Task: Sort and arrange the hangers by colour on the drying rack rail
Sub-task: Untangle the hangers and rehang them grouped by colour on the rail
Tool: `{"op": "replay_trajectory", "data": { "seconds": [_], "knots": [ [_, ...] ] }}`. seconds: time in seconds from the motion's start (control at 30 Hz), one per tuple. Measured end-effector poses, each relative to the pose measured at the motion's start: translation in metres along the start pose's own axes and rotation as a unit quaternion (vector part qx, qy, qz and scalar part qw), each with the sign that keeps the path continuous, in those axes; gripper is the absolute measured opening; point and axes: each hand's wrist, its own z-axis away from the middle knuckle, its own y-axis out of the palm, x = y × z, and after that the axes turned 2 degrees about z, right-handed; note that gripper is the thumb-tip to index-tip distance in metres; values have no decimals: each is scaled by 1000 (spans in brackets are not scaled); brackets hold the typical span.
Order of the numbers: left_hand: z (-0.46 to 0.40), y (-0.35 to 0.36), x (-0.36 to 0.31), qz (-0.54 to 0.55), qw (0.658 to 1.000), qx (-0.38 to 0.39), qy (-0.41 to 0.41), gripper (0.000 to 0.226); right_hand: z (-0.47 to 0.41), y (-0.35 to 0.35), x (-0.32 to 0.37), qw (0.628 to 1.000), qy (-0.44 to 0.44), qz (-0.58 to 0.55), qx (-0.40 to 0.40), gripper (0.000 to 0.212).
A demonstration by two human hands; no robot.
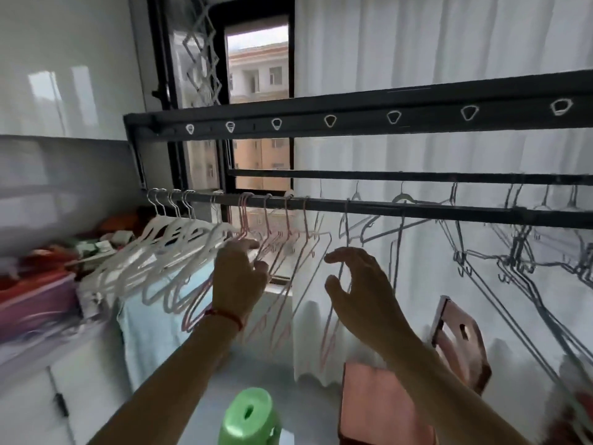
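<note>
White curtains (449,43) are hanging behind your drying rack rail (385,207); white hangers (167,239) are bunching at its left end, pink hangers (282,239) beside them, grey hangers (526,252) rightward; your left hand (239,277) is grasping pink hangers; your right hand (359,284) is hovering released.

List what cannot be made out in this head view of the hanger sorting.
1. Left hand: seen from behind, so whether its fingers pinch a thin pink wire hanger is hidden.
2. Dark grey wire hangers: cut off by the right edge, so their count is unknown.
3. Blurred coloured clutter at left: motion blur hides what it is.
4. Green plastic stool: cut off by the bottom edge.
</note>
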Motion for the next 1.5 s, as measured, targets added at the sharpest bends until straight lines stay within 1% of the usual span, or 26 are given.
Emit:
{"op": "replay_trajectory", "data": {
  "seconds": [0.03, 0.13, 0.2, 0.27, 0.33, 0.37, 0.4, 0.47, 0.5, 0.57, 0.63, 0.73, 0.77, 0.83, 0.9, 0.97, 1.07, 1.1, 1.17, 1.2, 1.27, 1.3, 1.37, 1.4, 1.43, 1.5],
  "knots": [
    [-10, -4, 21, -29, 1000, 6, -2, 41, -2, 12, 6, 1000, 2, 2, 8, 31],
    [-33, -3, 57, -37, 995, 87, -34, 56, -7, 41, 18, 1000, 16, 7, 14, 31],
    [-46, 6, 67, -61, 992, 105, -43, 62, -9, 52, 21, 1000, 26, 8, 16, 30],
    [-65, 19, 81, -82, 988, 111, -75, 66, -8, 56, 22, 999, 33, 9, 17, 31],
    [-87, 34, 96, -52, 978, 142, -146, 71, -5, 54, 18, 999, 44, 14, 15, 32],
    [-94, 39, 100, -16, 971, 165, -175, 69, -4, 51, 15, 999, 50, 19, 12, 32],
    [-95, 43, 98, 29, 965, 181, -189, 63, -2, 48, 10, 998, 54, 25, 8, 33],
    [-84, 49, 80, 115, 960, 177, -186, 43, 2, 40, -1, 998, 62, 30, -4, 33],
    [-74, 50, 66, 134, 960, 172, -174, 36, 3, 35, -6, 997, 65, 31, -12, 32],
    [-55, 59, 40, 165, 960, 170, -151, 27, 2, 26, -16, 997, 69, 34, -24, 32],
    [-36, 72, 13, 220, 945, 192, -149, 20, -1, 17, -24, 996, 75, 33, -31, 31],
    [-15, 89, -29, 259, 930, 217, -143, 19, -6, 8, -35, 996, 68, 25, -52, 32],
    [-9, 95, -41, 271, 925, 227, -139, 18, -8, 5, -39, 995, 65, 43, -67, 33],
    [2, 107, -65, 278, 919, 246, -135, 13, -12, 0, -52, 988, 65, 106, -87, 43],
    [12, 119, -84, 285, 910, 274, -123, 12, -16, -8, -69, 985, 94, 131, -66, 51],
    [22, 131, -101, 302, 898, 303, -100, 14, -18, -16, -87, 987, 127, 81, -48, 49],
    [30, 150, -123, 292, 891, 341, -66, 19, -19, -28, -100, 985, 151, 8, -85, 42],
    [31, 155, -132, 308, 875, 363, -86, 17, -18, -32, -104, 982, 159, 0, -104, 43],
    [32, 164, -145, 369, 818, 410, -164, 20, -15, -43, -113, 978, 170, -4, -121, 46],
    [31, 168, -149, 378, 801, 425, -185, 21, -14, -49, -118, 978, 169, -1, -121, 46],
    [33, 174, -154, 349, 814, 436, -159, 23, -12, -57, -126, 979, 154, 33, -131, 42],
    [36, 175, -156, 324, 836, 424, -128, 24, -12, -60, -128, 977, 140, 63, -144, 38],
    [37, 177, -155, 276, 888, 365, -53, 26, -15, -55, -132, 976, 83, 114, -166, 31],
    [36, 177, -153, 252, 910, 329, -17, 25, -18, -52, -133, 978, 42, 125, -161, 30],
    [33, 177, -150, 223, 929, 294, 11, 25, -22, -49, -134, 982, 3, 125, -141, 29],
    [20, 174, -138, 165, 962, 213, 47, 21, -29, -48, -135, 985, -67, 137, -74, 25]
  ]
}}
